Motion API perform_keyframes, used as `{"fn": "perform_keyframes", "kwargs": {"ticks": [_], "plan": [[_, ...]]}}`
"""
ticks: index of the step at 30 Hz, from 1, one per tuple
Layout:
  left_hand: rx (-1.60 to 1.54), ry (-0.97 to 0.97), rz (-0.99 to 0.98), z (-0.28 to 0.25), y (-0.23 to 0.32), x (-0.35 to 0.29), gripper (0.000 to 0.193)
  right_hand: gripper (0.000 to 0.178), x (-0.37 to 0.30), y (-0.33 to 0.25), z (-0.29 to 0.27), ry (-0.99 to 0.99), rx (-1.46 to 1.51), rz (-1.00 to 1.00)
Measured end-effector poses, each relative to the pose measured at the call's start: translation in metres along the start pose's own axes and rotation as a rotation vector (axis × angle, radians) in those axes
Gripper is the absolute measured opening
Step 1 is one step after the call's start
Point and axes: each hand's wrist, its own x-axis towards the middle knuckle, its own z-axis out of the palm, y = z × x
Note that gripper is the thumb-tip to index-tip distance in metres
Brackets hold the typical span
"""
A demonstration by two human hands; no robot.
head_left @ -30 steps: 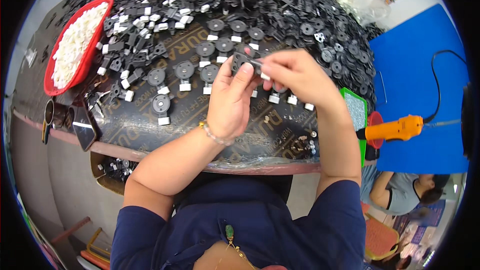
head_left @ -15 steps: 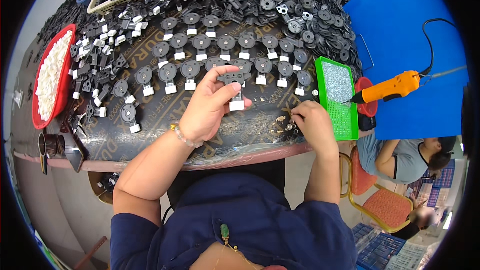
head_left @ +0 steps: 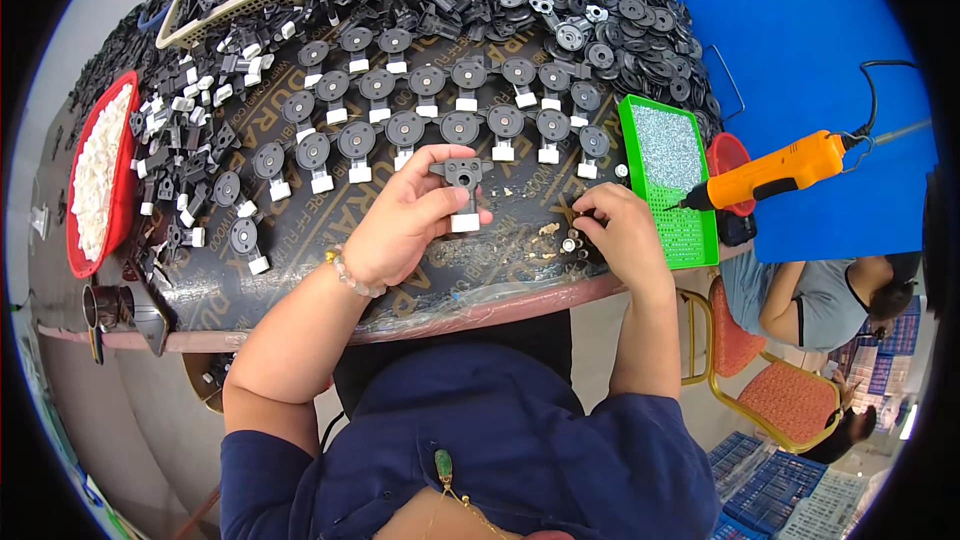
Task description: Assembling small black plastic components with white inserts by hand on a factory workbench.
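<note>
My left hand [head_left: 390,230] is closed around a black plastic bracket [head_left: 463,174] with a white block at its lower end. The bracket is held upright above the table, its centre hole uncovered and my thumb lying across its stem. Low over the table on the right, my right hand [head_left: 632,240] has its thumb and forefinger drawn together; whatever is between them is too small to make out. Beside those fingertips lie several small round metal pieces [head_left: 570,244]. Beyond my hands, assembled black discs with white ends [head_left: 376,86] are set out in curved rows.
A green tray [head_left: 682,252] of small silvery parts stands right of my right hand, an orange electric screwdriver [head_left: 785,170] with its tip over it. Black parts are heaped at the back around a beige basket [head_left: 245,8]. A red basin [head_left: 128,190] of white pieces sits far left.
My left thumb has slid down the bracket, so its centre hole now shows. The right hand stays by the small metal pieces. The whole view has shifted slightly.
</note>
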Motion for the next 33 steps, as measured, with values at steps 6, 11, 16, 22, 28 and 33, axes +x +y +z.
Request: {"fn": "perform_keyframes", "kwargs": {"ticks": [6,11,16,22,28,33], "plan": [[0.075,-0.041,-0.054,-0.004,-0.005,0.002,0.048,0.01,0.0,0.008,0.001,0.002,0.061,0.055],[0.102,-0.044,-0.079,-0.005,-0.005,0.002,0.049,0.011,0.004,0.002,0.002,0.005,0.023,0.046],[0.085,-0.048,-0.095,-0.003,-0.004,0.002,0.049,0.01,0.014,-0.007,0.017,0.114,-0.122,-0.143],[0.1,-0.046,-0.083,-0.002,-0.003,0.001,0.049,0.011,0.024,-0.008,0.022,0.122,-0.123,-0.183],[0.08,-0.066,-0.084,-0.003,-0.005,0.002,0.049,0.012,0.022,-0.006,0.019,0.031,-0.022,-0.106],[0.086,-0.069,-0.079,-0.003,-0.006,0.002,0.049,0.013,0.022,-0.01,0.013,0.01,0.017,-0.051]]}}
